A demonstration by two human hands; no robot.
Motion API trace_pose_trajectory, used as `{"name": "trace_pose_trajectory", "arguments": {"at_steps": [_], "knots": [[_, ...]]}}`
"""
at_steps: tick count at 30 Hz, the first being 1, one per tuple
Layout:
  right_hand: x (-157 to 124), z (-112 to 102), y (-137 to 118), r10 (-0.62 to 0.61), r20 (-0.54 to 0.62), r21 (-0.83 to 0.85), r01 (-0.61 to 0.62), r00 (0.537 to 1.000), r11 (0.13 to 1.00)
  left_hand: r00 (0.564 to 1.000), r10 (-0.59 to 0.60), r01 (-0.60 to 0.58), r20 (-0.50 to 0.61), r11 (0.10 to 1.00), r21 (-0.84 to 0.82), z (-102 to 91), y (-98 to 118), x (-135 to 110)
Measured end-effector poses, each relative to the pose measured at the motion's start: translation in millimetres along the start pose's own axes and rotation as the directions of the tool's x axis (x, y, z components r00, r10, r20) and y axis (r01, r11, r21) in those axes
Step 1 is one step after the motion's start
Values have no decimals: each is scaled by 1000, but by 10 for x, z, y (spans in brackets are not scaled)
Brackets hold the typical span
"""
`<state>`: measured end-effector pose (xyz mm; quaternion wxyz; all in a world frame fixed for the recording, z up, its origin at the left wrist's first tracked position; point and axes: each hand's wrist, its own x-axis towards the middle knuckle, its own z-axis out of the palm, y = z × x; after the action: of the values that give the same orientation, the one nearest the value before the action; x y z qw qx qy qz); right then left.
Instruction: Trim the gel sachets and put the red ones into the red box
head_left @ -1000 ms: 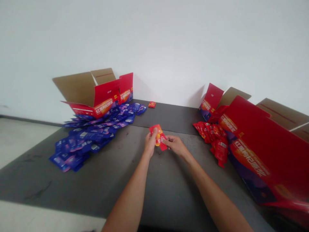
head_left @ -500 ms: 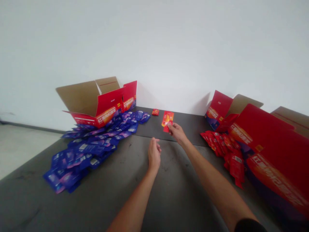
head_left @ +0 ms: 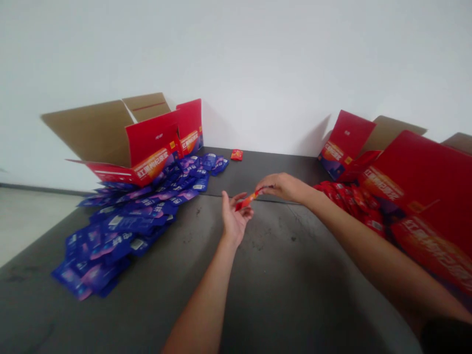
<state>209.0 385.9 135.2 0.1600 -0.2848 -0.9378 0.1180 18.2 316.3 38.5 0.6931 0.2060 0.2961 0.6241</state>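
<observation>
A red and orange sachet (head_left: 248, 200) is held tilted above the dark table by my right hand (head_left: 282, 187), whose fingers pinch its right end. My left hand (head_left: 235, 219) is open under the sachet's left end, palm up with thumb and fingers apart. The sachet's lower end reaches over the left fingers; whether it touches them I cannot tell. Left of my hands spreads a heap of blue sachets (head_left: 140, 211). To the right, partly behind my right forearm, lies a pile of red sachets (head_left: 350, 196).
Open red cartons stand behind the blue heap, the nearer carton (head_left: 155, 147) with its flaps up. More red cartons (head_left: 409, 187) line the right side. One small red packet (head_left: 236, 155) lies at the back of the table (head_left: 273, 275), near the white wall (head_left: 258, 73).
My right hand has turned the sachet from face-on to nearly edge-on and brought it over my left hand. My left hand has opened palm up. The camera view has shifted.
</observation>
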Motion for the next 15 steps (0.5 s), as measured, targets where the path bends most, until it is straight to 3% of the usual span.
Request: {"name": "trace_pose_trajectory", "arguments": {"at_steps": [5,10,13,15], "knots": [[216,-282,-80,53,168,-195,-19,984,981,991,-67,40,113,972,233,0,-34,-29],[384,-316,-197,132,245,-257,-67,961,964,966,-125,49,225,947,319,-39,-46,-54],[355,-188,-208,54,172,-130,-31,984,991,966,-129,59,223,954,295,-56,-57,-41],[259,-14,-201,44,-19,5,-44,999,999,977,-92,37,191,961,275,-58,-81,-17]]}}
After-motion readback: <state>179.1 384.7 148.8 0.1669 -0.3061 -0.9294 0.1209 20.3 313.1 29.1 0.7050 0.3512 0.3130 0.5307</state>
